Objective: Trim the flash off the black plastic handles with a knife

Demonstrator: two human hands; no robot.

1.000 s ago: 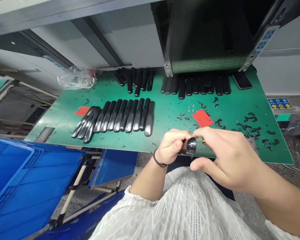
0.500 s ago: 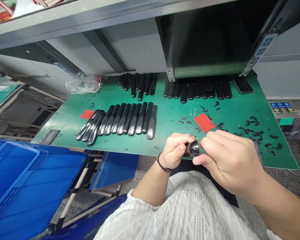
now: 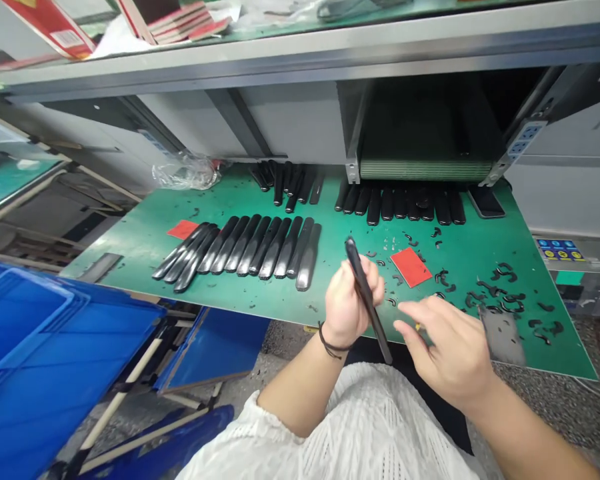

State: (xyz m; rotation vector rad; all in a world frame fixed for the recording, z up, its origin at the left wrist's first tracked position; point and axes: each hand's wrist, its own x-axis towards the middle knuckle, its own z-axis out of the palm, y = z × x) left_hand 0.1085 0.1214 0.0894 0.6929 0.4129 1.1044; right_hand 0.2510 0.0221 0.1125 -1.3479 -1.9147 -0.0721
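Note:
My left hand point(image 3: 351, 303) is closed around the middle of a long, slim black plastic piece point(image 3: 365, 287). The piece is tilted, its rounded top above my fingers and its lower end near my lap. My right hand point(image 3: 447, 347) hovers to the right, apart from the piece, thumb and forefinger spread. A small yellow spot shows between its fingers; I cannot tell what that is. Similar black pieces lie in a row point(image 3: 260, 250) on the green table point(image 3: 260, 303), left of my hands. Small curved black scraps point(image 3: 510, 293) are scattered to the right.
More black pieces lie in a back row point(image 3: 400, 200) and a loose pile point(image 3: 290, 183). Red cards point(image 3: 411, 267), a phone point(image 3: 486, 201) and a clear plastic bag point(image 3: 190, 175) rest on the table. A metal shelf point(image 3: 300, 63) crosses above. Blue bins point(image 3: 80, 347) stand at left.
The black piece has swung from pointing toward me to a steep slant in my left hand. My right hand has come away from it, thumb and forefinger spreading. The view has shifted upward.

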